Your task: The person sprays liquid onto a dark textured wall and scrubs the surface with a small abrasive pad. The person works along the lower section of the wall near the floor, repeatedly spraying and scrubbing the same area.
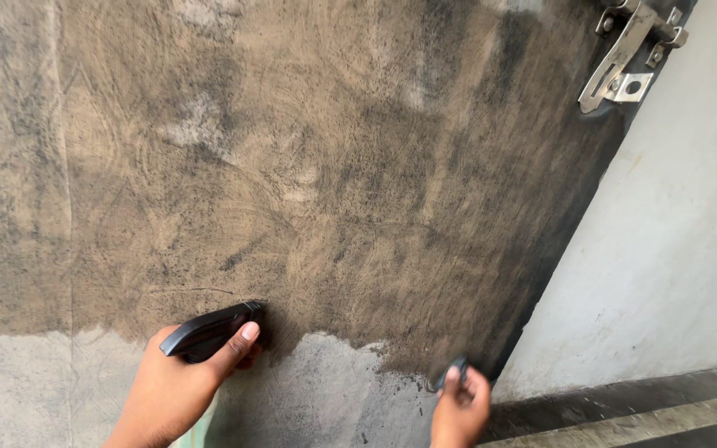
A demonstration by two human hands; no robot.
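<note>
A large door [309, 166] fills the view, its surface brown and black with scratchy swirl marks, and grey along the bottom. My left hand [180, 382] grips a black tool with a handle [209, 330], its tip pressed against the door at the edge between brown and grey. My right hand [460, 406] is low on the door near its right edge, fingers closed on a small dark object [456, 369] that is blurred.
A silver metal latch [628, 54] is fixed at the door's upper right corner. A white wall [682, 249] stands to the right of the door. A dark floor with a pale strip [624, 415] lies at the lower right.
</note>
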